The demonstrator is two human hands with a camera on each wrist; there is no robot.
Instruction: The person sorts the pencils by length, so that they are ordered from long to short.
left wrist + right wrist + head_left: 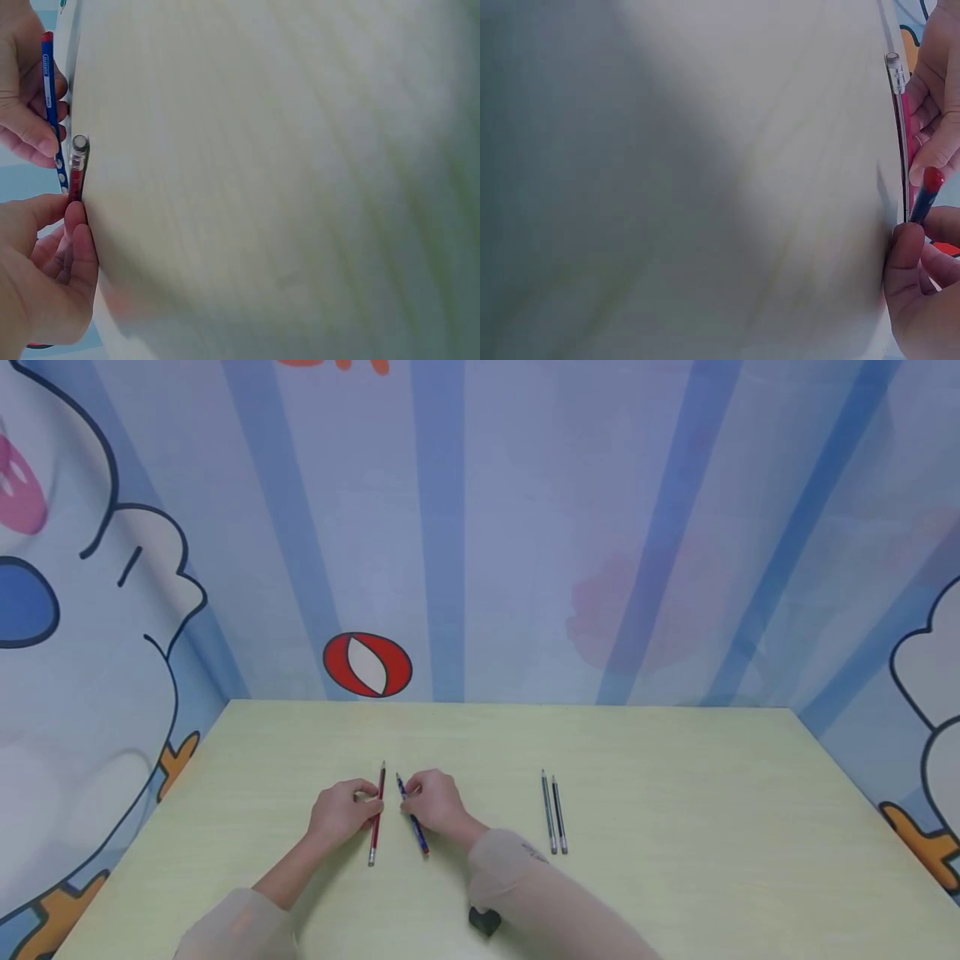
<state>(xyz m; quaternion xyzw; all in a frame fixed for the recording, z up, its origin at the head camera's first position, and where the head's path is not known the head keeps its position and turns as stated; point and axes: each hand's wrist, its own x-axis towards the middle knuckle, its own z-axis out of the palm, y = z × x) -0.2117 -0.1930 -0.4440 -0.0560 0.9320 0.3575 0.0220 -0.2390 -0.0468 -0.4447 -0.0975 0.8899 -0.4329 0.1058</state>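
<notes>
My left hand (343,814) pinches a red pencil (378,810) between thumb and fingers, its tip pointing away from me. The left wrist view shows the pencil's metal band and eraser end (79,150) toward the camera. Just to the right, my right hand (437,804) pinches a blue patterned pencil (418,835) with a red end, tilted so its tip leans left. A narrow gap separates the two pencils at their tips. In the right wrist view the red end (933,180) of the blue pencil stands near the right fingers.
Two dark pencils, a grey-green one (549,814) and a navy one (559,817), lie side by side on the pale table (675,827) to the right. A small black object (484,922) sits under the right sleeve. A printed cartoon backdrop (510,527) stands behind the table.
</notes>
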